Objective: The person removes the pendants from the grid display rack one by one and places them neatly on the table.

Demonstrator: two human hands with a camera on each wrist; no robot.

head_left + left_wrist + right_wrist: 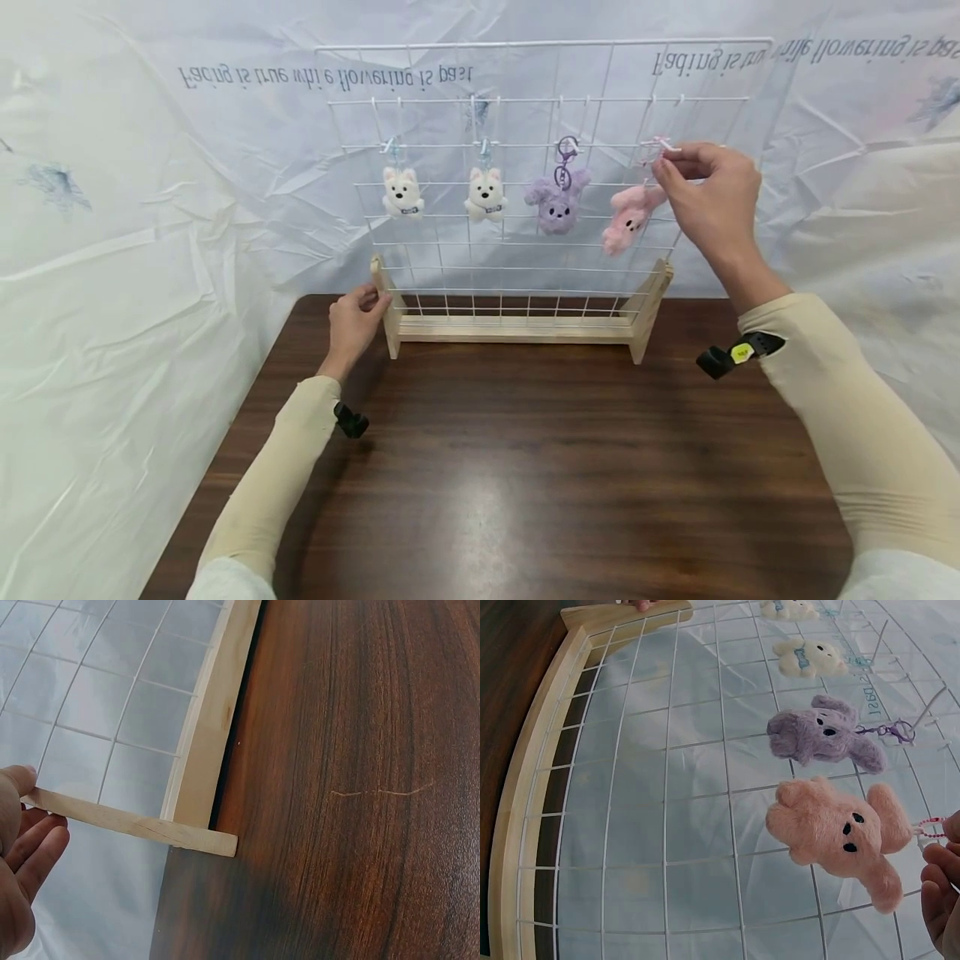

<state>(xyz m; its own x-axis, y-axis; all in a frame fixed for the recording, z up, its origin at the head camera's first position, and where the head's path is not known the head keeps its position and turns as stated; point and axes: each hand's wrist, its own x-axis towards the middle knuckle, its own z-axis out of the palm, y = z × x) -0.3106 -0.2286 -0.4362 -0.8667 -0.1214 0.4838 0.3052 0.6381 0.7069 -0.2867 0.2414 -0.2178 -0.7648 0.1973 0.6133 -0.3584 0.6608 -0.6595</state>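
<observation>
My right hand (716, 196) pinches the pink bead chain of a pink plush keychain (624, 229) at the tip of a white hook (667, 146) on the rack's right side. In the right wrist view the pink plush (829, 825) dangles beside the fingertips, its long ears toward the hand. My left hand (352, 323) grips the left wooden leg (382, 292) of the stand, thumb on one side and fingers on the other. To the left of the pink one hang a purple plush keychain (557, 204) and two white dog keychains, one middle (486, 196), one far left (402, 193).
The white wire grid rack (525, 244) stands upright in a wooden base (517, 329) at the back of the dark brown table (525, 467). Behind it hangs a pale printed cloth (247, 167). More white hooks stick out along the grid's upper part.
</observation>
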